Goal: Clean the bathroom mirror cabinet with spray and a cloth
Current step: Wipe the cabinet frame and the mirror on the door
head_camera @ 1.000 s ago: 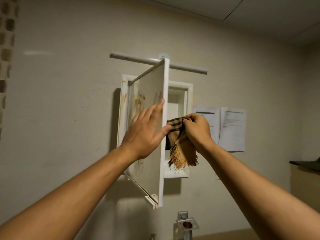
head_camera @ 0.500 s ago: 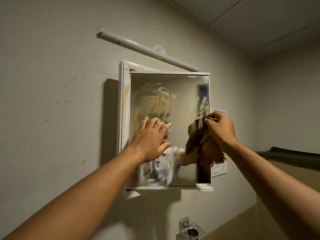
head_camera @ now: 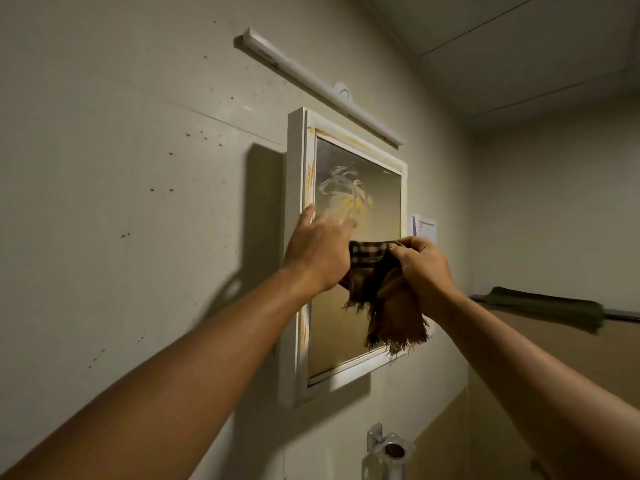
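A person's two bare hands work at the closed mirror cabinet on the left-hand bathroom wall. The left hand is spread against the mirror near its left edge, fingers extended upward and blurred at the tips, just below a patch of pale and orange smears. The right hand, just right of it, pinches the top edge of a brown checked cloth between thumb and curled fingers. The cloth stretches left between the two hands, its far end hidden behind the left hand, while its fringed lower part hangs in front of the mirror's lower right corner. Above the cabinet runs a white light bar; a sheet of paper is pinned farther right.
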Tool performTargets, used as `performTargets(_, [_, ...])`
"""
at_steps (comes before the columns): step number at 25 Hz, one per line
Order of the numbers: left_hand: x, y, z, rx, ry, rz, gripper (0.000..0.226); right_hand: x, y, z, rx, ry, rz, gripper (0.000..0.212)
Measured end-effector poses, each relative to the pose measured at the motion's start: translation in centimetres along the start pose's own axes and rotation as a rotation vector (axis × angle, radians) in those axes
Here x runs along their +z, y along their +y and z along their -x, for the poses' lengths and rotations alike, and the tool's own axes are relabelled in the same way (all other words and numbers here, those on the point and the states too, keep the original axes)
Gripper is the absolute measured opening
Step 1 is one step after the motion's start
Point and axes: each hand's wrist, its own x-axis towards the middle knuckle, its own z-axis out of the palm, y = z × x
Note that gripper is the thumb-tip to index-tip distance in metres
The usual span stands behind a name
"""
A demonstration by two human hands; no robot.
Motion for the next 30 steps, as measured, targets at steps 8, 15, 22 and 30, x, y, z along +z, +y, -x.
performTargets(8, [-2.8,-1.2,-0.1,-0.107,-0.343,0.399,0.039,0.1,-1.4,2.6,-0.026,-0.222,-0.128,0.017])
performTargets(15, [-6.1,-1.6,-3.6,0.033,0.065,-0.052,0.018,3.0,-0.8,2.9,-0.614,0.207,0.368,0.012])
performTargets(22, [-4.7,-5.3,-0.5,0.067,0.028,-0.081,0.020,12.6,6.0,6.2,-0.421,-0.136,-0.053,0.005])
performTargets(30, [-2.9,-9.0,1.3,-0.272,0.038,0.530,0.044,11.8,6.6,4.4,-0.474,-0.154,-0.168,0.018])
